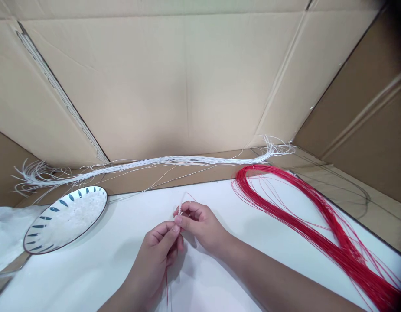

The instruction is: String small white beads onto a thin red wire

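Two hands, close together over the middle of the white surface [105,268]. Left hand [159,249]: thumb and first finger pressed together, pinching a thin red cord [167,284] hanging down under it. Right hand [202,223]: fingers curled in, tips pinching the top part of the same cord, with a short row of tiny white beads [180,209] on it. Looks like beading work, with the cord tip poking up just past the fingers.

Hold the cord tight and short between the two pinches, to stop bends and wobbles. Leave only a little bit of the tip sticking out. Push each bead down gently, not hard. Pinch under the row with the left hand, to stop beads sliding off the low end. Hard to tell from here about any knot down there.

Mind the plate [62,202] with blue marks, by the left side of the surface, holding a pile of loose white beads [81,212]. Reach for it slowly, so as not to bump it or spill any. Stay away from the big loop of red cords [317,225] on the right. Same for the long bunch of white cords [174,161] at the back, by the cardboard wall [174,86], to avoid tangles. Also a white bag [5,234] at the far left, just beside the plate.
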Motion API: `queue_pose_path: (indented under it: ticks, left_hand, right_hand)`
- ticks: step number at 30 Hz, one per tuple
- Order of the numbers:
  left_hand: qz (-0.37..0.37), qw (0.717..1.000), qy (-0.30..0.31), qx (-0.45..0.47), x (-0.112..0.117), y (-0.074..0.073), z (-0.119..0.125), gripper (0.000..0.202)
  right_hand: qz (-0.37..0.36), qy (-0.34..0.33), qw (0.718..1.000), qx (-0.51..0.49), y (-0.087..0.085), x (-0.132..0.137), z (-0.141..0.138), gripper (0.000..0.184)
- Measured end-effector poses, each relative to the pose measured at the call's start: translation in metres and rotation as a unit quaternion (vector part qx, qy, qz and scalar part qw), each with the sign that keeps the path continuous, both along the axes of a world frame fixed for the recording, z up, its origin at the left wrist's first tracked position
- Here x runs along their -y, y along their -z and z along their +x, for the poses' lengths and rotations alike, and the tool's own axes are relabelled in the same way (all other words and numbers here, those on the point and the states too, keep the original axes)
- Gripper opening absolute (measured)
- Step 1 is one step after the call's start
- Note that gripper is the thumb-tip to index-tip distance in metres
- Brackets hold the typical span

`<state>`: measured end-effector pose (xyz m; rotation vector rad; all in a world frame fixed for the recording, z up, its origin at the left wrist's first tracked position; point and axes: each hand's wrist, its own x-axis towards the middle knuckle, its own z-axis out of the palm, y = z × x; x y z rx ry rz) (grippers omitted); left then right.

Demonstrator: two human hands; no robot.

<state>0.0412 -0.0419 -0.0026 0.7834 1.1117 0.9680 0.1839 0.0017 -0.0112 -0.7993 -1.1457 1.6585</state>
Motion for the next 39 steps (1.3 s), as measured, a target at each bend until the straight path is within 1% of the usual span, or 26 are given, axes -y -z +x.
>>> queue_pose_path:
  ticks: [4,7,9,11,13,15,18,22,27,33,39]
  left_hand:
    - [0.003,0.998,-0.001,-0.056,0.002,-0.001,0.000,0.039]
    - [0.016,0.996,-0.021,-0.080,0.003,0.002,-0.001,0.040]
    - [0.038,0.992,-0.048,-0.106,0.003,0.005,-0.002,0.039]
    - [0.059,0.988,-0.071,-0.123,0.003,0.007,-0.004,0.036]
    - [0.072,0.987,-0.092,-0.108,0.003,0.008,-0.006,0.032]
    - [0.076,0.990,-0.102,-0.068,0.001,0.006,-0.010,0.030]
    - [0.078,0.991,-0.104,-0.021,-0.003,0.003,-0.014,0.031]
    - [0.083,0.989,-0.123,0.000,-0.008,0.001,-0.018,0.030]
    - [0.085,0.987,-0.139,-0.005,-0.006,0.001,-0.017,0.028]
    - [0.077,0.988,-0.130,-0.019,-0.006,-0.001,-0.015,0.025]
    - [0.073,0.989,-0.129,-0.027,-0.005,-0.003,-0.014,0.025]
  right_hand:
    - [0.021,0.018,1.000,-0.005,-0.003,0.001,0.003,0.039]
    - [0.019,0.021,1.000,-0.014,-0.001,0.001,0.005,0.037]
    - [0.011,0.024,0.999,-0.048,0.002,-0.001,0.006,0.035]
    - [0.005,0.036,0.994,-0.105,0.004,-0.004,0.009,0.042]
    - [-0.006,0.051,0.987,-0.152,0.006,-0.008,0.012,0.045]
    - [-0.022,0.063,0.985,-0.162,0.006,-0.012,0.016,0.039]
    - [-0.036,0.053,0.989,-0.133,0.007,-0.015,0.020,0.030]
    - [-0.029,0.014,0.997,-0.067,0.007,-0.012,0.022,0.022]
    - [-0.013,0.008,1.000,-0.015,0.006,-0.010,0.023,0.017]
    - [-0.009,0.008,0.999,0.030,0.006,-0.007,0.022,0.012]
    - [-0.005,0.010,0.999,0.035,0.006,-0.006,0.023,0.010]
